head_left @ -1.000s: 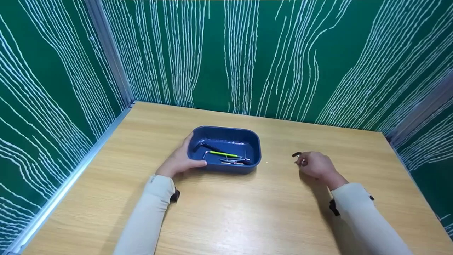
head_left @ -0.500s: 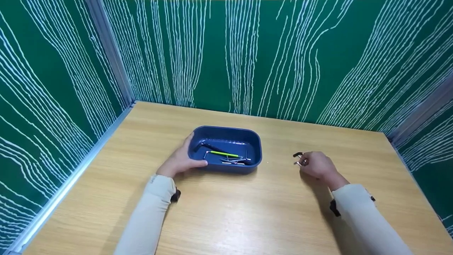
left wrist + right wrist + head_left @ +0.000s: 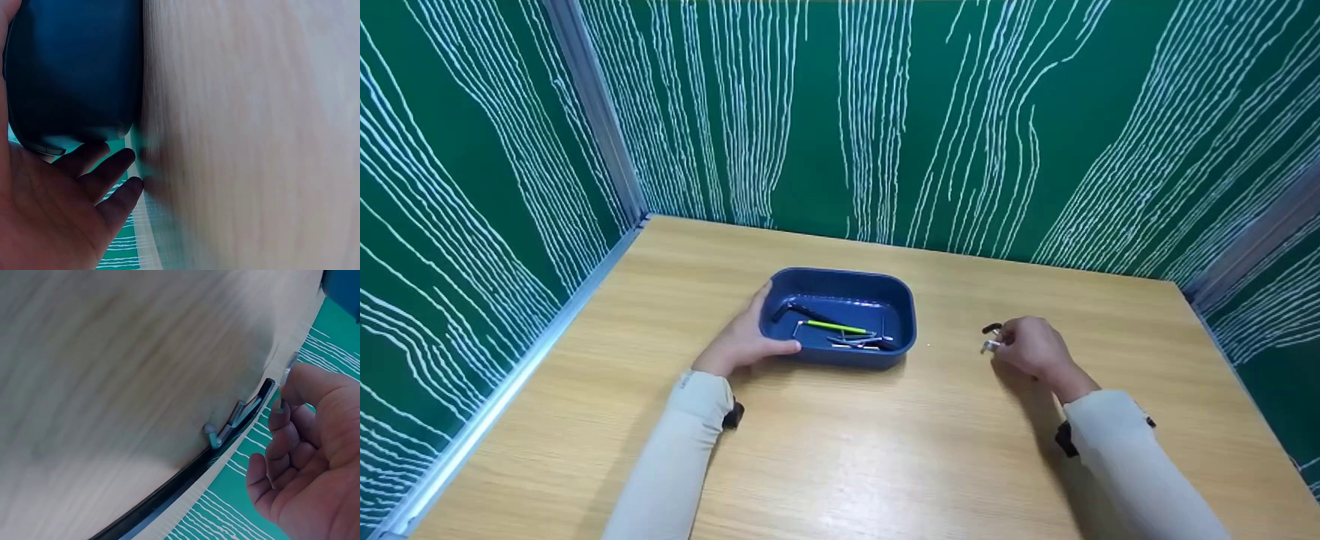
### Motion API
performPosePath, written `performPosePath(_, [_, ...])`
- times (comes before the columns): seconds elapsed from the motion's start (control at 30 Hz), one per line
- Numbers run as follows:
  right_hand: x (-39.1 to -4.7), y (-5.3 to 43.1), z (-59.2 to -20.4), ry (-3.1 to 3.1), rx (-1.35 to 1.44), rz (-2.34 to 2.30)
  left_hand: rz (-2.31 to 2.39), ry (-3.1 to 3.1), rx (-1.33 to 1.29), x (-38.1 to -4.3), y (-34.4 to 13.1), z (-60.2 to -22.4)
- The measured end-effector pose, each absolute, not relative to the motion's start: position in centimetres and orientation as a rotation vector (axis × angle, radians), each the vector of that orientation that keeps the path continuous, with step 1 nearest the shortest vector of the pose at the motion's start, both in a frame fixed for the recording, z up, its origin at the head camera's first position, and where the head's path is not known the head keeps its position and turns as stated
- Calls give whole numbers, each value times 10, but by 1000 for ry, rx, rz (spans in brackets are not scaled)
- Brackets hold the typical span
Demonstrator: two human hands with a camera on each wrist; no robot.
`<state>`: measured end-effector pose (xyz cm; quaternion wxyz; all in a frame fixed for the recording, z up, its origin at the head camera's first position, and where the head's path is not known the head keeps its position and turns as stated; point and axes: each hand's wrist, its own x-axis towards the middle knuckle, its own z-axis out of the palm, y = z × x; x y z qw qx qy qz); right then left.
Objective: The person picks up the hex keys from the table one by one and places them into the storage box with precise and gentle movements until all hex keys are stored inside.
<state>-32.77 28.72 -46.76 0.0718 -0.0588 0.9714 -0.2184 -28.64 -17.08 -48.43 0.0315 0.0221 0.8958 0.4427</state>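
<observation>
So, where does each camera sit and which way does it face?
Head: on the head, facing forward and down at the table and blue container; left hand, right hand and both forearms show.
Left wrist: on that wrist, facing the container's outside; left hand shows.
Right wrist: on that wrist, facing the table and a dark bar; right hand shows, pinching a shiny piece.
Head and left wrist share the container and left hand.

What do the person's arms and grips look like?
The left sleeve and the right sleeve are long and pale. The left one has a greyish marking near its end, too small to read. A small black piece shows beside the left sleeve, another beside the right. The left grip and right grip wear no gloves.
</observation>
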Motion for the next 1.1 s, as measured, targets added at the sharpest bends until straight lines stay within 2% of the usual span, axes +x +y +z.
performPosePath(0.67, [-329, 237, -448, 2923, -215, -822, 1366, 2774, 27, -286, -169, -486])
performPosePath(1.1, [-333, 196, -439, 3039, -415, -836, 1349, 2743, 77, -286, -171, -484])
